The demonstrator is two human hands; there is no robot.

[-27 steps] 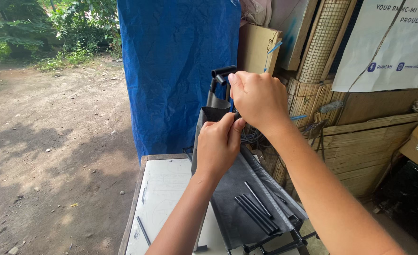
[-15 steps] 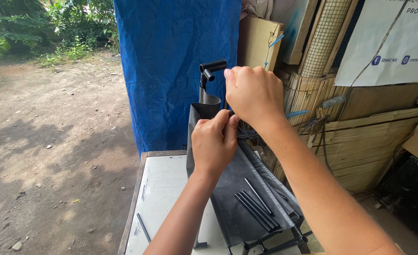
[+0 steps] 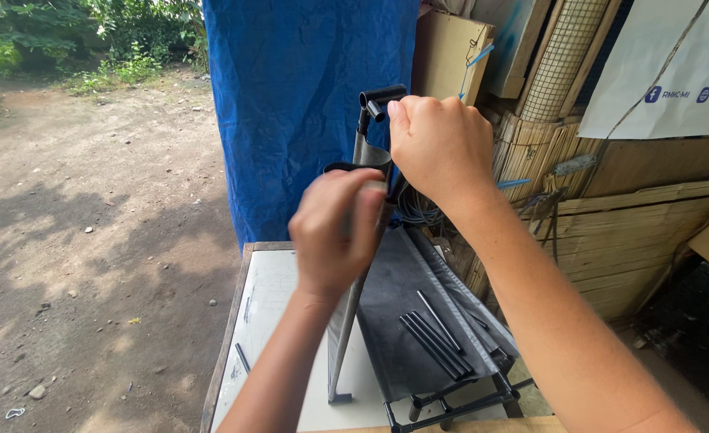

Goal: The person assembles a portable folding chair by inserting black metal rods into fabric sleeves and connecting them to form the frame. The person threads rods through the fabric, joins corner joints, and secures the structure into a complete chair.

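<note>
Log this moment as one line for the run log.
left hand: gripping grey fabric panel on upright pole | right hand: closed on black tube connector | loose black rods lying on fabric

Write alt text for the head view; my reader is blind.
Two bare hands hold an upright metal pole: the right hand grips its black top fitting, the left hand pinches grey fabric around it, above a white table before a blue tarp.

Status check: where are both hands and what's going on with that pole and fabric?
Right hand gripping black connector atop upright metal pole. Left hand pinching grey fabric at the pole. Loose black rods on the fabric; nothing obstructing.
</note>
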